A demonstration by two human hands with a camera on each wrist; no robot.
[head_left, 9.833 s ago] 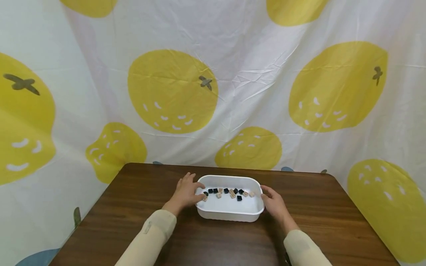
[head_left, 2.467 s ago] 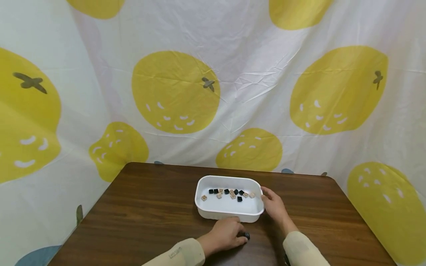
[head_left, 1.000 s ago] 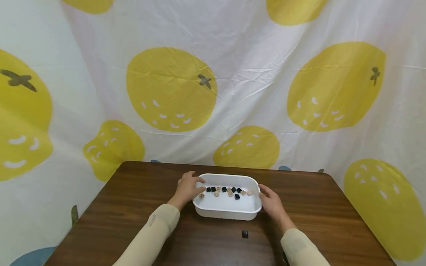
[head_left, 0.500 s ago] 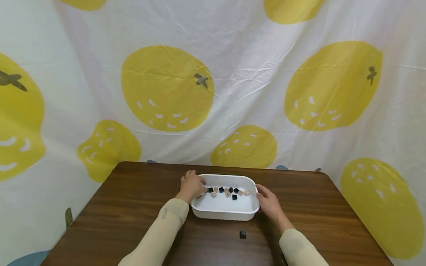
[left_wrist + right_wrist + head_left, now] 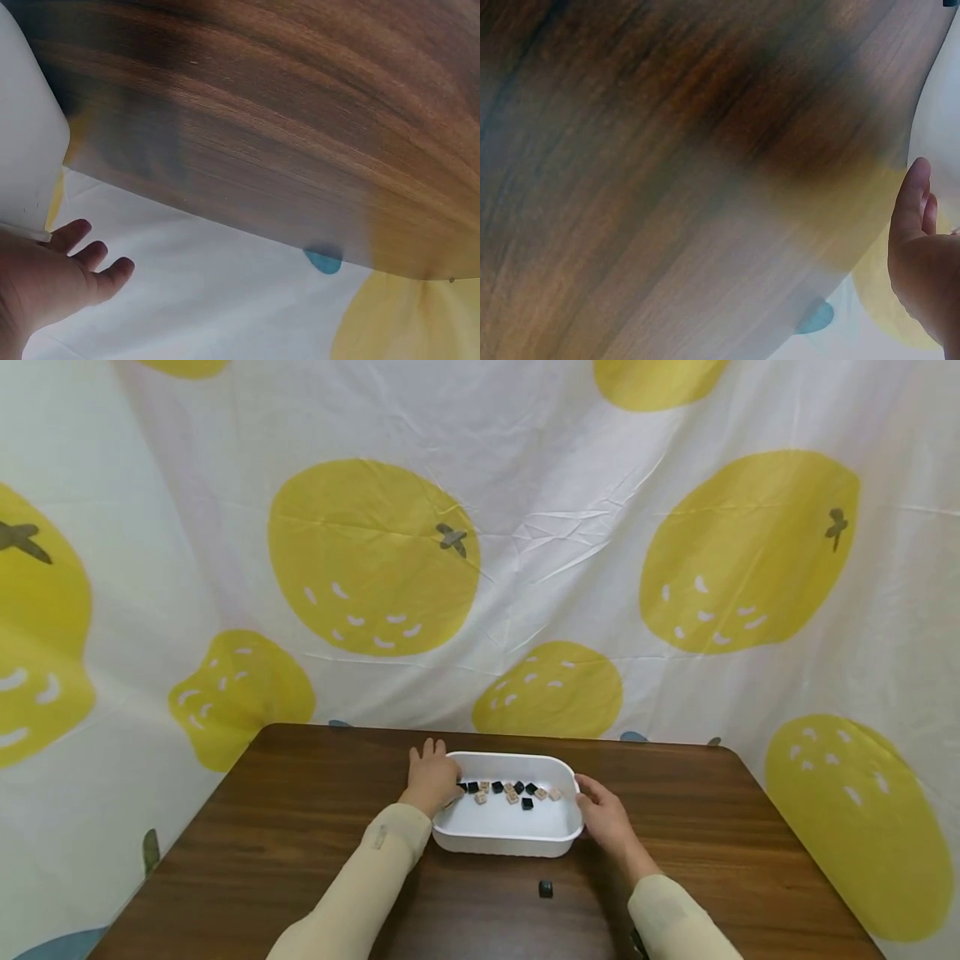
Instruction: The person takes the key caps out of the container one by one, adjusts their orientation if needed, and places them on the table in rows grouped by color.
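My left hand (image 5: 432, 779) reaches over the left end of a white tray (image 5: 502, 842), its thumb and nearest finger inside the rim. It hides the small pieces there, so whether it pinches one is unclear. In the left wrist view, three of its fingers (image 5: 91, 255) spread outside the tray wall. My right hand (image 5: 606, 817) rests at the tray's right end, fingers extended along the outer wall. Across the tray floor lie several small black blocks (image 5: 527, 804) and tan blocks (image 5: 481, 797). One black block (image 5: 546, 889) sits alone on the table in front of the tray.
The brown wooden table (image 5: 300, 852) has a dark grain and rounded far corners. Right behind it hangs a white cloth (image 5: 525, 568) printed with yellow lemons.
My left hand carried a black block to the table in front of the tray, let it go, then returned and moved further in over the left end. The right hand has stayed at the tray.
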